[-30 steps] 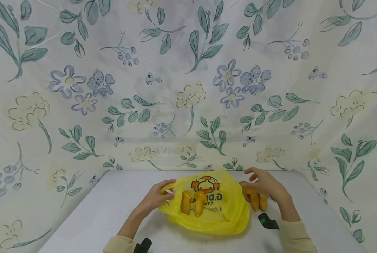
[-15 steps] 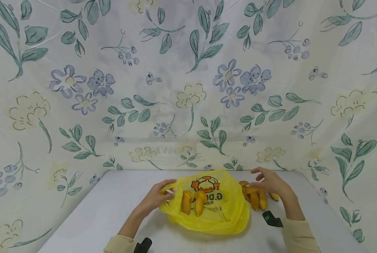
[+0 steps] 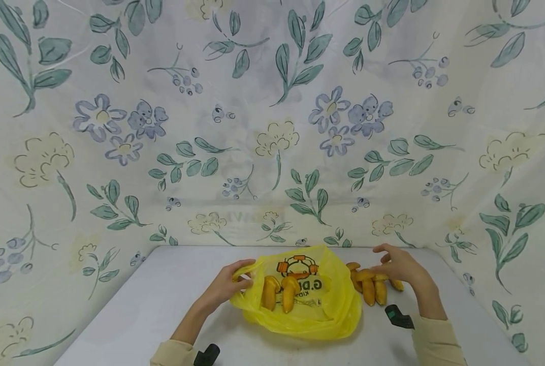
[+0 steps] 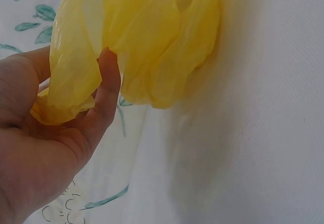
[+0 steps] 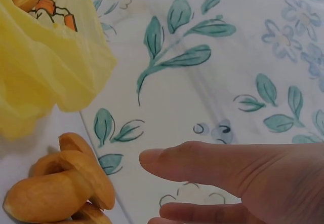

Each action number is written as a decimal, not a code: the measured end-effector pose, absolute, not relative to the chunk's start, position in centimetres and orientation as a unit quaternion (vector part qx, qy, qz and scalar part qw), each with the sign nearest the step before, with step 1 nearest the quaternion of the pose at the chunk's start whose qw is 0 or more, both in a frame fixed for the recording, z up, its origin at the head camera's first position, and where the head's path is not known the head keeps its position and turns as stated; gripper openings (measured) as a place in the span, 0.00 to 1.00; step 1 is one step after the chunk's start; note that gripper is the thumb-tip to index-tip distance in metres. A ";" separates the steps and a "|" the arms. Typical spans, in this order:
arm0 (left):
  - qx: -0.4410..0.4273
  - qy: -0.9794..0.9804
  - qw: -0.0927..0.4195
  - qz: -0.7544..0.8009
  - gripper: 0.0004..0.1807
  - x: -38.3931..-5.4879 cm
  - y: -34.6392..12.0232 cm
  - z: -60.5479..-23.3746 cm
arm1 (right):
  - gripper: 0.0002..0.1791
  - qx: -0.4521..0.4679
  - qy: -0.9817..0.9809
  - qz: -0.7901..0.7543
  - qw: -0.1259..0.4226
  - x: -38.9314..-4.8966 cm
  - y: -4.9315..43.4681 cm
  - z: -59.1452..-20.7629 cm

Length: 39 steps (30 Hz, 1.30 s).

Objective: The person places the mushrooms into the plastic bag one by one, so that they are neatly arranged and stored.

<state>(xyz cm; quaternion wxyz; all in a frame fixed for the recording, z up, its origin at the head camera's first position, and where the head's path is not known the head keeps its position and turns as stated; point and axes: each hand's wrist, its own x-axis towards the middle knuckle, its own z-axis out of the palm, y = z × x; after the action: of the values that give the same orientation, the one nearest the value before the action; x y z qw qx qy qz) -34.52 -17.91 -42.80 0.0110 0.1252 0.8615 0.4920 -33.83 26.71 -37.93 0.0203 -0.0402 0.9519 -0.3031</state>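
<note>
My left hand [image 3: 228, 283] holds the handle of a yellow plastic bag [image 3: 295, 325] at its left side. In the left wrist view, the thin bag [image 4: 147, 41] drapes between the thumb and fingers of that hand [image 4: 45, 153]. Two yellow-brown mushrooms [image 3: 288, 295] show within the bag's mouth, in front of its printed wall. To the right of the bag, several similar mushrooms [image 3: 368, 290] lie in a cluster on the table. Over that cluster is my right hand [image 3: 402, 265], its thumb and fingers apart with nothing between them. The right wrist view shows the thumb [image 5: 202, 165] extended beyond the mushrooms [image 5: 50, 193].
A white table [image 3: 162, 284] carries everything. Behind it hangs a floral cloth [image 3: 272, 152], meeting the table's far edge. Dark wrist devices [image 3: 397, 317] are worn below both hands.
My right hand has shifted to the right, away from the bag, uncovering more of the loose mushrooms. The left hand and the bag have stayed in place.
</note>
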 end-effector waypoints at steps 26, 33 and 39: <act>0.127 0.862 0.018 0.490 0.30 -34.7 -18.1 -43.1 | 0.38 -0.009 0.941 -0.335 0.042 -34.3 29.1 -39.7; 0.125 0.861 0.013 0.493 0.30 -34.7 -18.0 -42.9 | 0.38 0.004 0.942 -0.333 0.031 -34.7 29.4 -40.1; 0.126 0.861 0.016 0.492 0.30 -34.6 -18.0 -42.8 | 0.36 0.008 0.946 -0.323 0.023 -34.9 29.8 -40.7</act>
<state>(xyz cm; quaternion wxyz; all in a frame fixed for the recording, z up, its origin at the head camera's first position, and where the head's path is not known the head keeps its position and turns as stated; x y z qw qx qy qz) -34.60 -17.98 -42.75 0.0156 0.1263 0.8610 0.4925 -34.95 29.79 -40.66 0.0231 0.0076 0.9462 -0.3225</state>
